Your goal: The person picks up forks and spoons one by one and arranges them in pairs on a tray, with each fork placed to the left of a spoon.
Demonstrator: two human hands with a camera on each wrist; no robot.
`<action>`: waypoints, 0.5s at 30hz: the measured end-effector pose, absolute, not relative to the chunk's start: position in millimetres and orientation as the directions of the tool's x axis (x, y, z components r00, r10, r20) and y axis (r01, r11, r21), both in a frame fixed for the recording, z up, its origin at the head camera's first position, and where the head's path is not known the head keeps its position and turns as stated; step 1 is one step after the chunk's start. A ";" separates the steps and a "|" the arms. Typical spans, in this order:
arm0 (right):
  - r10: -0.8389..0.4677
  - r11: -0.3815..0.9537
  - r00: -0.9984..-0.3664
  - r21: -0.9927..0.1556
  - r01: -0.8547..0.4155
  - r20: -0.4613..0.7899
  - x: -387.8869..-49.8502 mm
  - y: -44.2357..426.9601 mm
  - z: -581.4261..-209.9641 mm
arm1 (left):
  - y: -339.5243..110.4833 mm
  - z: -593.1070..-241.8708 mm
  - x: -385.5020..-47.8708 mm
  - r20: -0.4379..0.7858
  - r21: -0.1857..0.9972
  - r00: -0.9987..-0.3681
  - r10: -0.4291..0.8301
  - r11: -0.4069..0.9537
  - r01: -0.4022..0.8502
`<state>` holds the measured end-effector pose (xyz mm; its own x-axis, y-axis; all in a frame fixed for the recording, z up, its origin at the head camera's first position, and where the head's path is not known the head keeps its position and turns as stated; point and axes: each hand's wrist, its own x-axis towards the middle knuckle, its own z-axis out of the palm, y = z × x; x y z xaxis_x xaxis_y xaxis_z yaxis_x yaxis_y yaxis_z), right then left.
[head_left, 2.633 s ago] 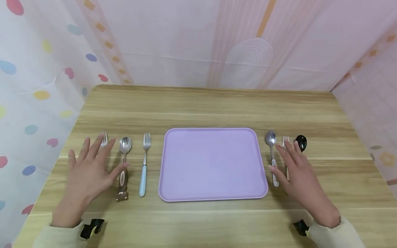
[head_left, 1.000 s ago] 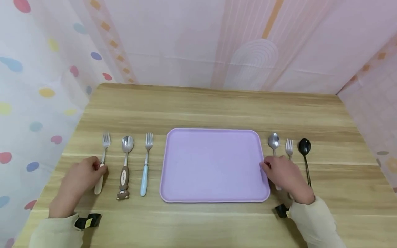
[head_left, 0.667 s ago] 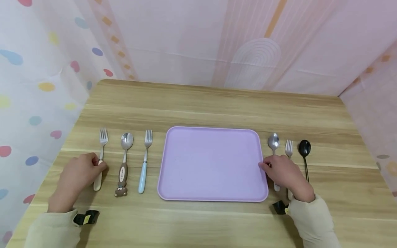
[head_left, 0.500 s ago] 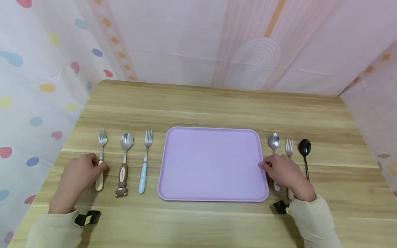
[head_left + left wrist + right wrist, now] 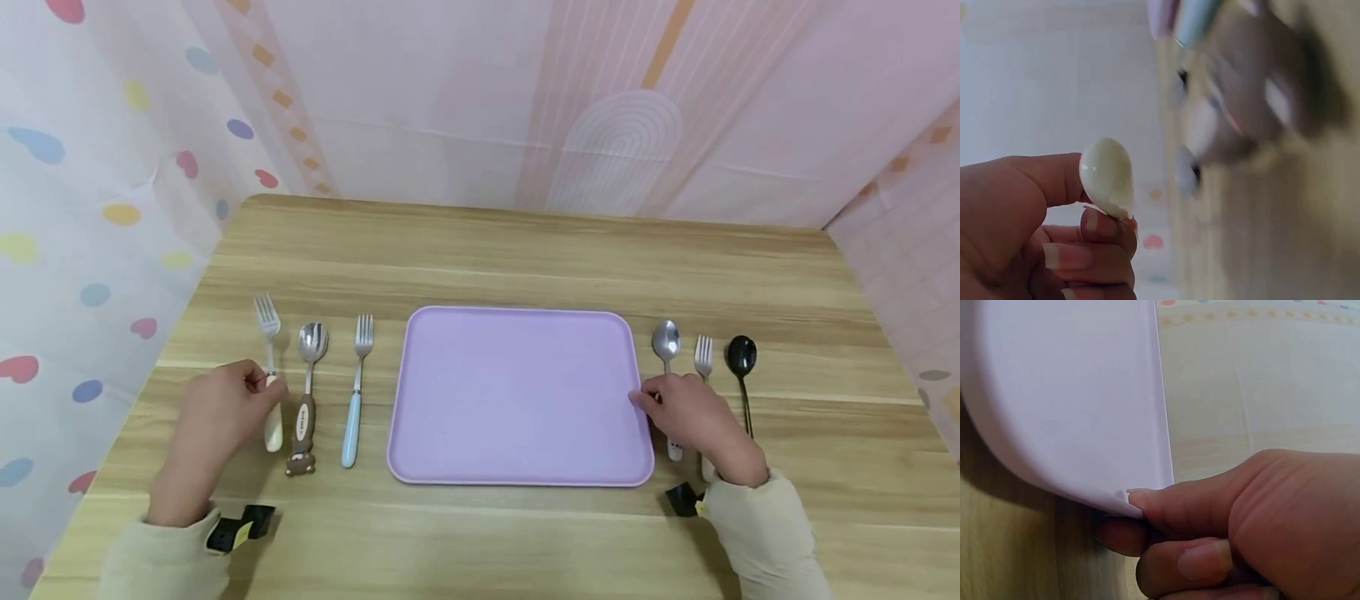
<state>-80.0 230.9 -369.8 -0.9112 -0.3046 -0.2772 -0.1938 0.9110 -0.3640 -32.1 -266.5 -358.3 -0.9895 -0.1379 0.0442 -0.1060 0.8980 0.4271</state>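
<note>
At the left, the left hand (image 5: pixel 225 412) pinches the cream handle of a fork (image 5: pixel 273 425), whose tines are raised with a shadow beside them. The left wrist view shows the rounded handle end (image 5: pixel 1107 176) between thumb and fingers of the left hand (image 5: pixel 1047 231). Just right of it lies a spoon with a brown bear handle (image 5: pixel 303 425). The right hand (image 5: pixel 693 417) grips the right rim of a purple tray (image 5: pixel 517 396); in the right wrist view the thumb of the right hand (image 5: pixel 1241 519) lies over the tray's edge (image 5: pixel 1085 425), fingers beneath.
A fork with a light blue handle (image 5: pixel 351 427) lies left of the tray. To the tray's right are a silver spoon (image 5: pixel 667 337), a small fork (image 5: pixel 703 354) and a black spoon (image 5: pixel 742 357). Patterned curtains (image 5: pixel 420 100) hang behind the wooden table (image 5: pixel 525 533).
The left hand came down from open fingers, pinched the cream-handled fork, and has lifted it and moved it right. The right hand moved left and took hold of the tray's rim.
</note>
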 end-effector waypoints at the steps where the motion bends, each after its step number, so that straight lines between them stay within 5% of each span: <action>1: -0.306 0.910 -0.911 -0.366 -0.194 -0.278 -79.9 230.9 -369.9 | -261.9 -356.7 -32.9 0.053 0.438 -0.989 -0.138 0.893 -0.101; 15: -0.293 0.913 -0.910 -0.370 -0.174 -0.293 -79.8 230.3 -369.1 | -204.5 -346.3 -40.7 0.031 0.527 -0.996 -0.081 0.848 -0.052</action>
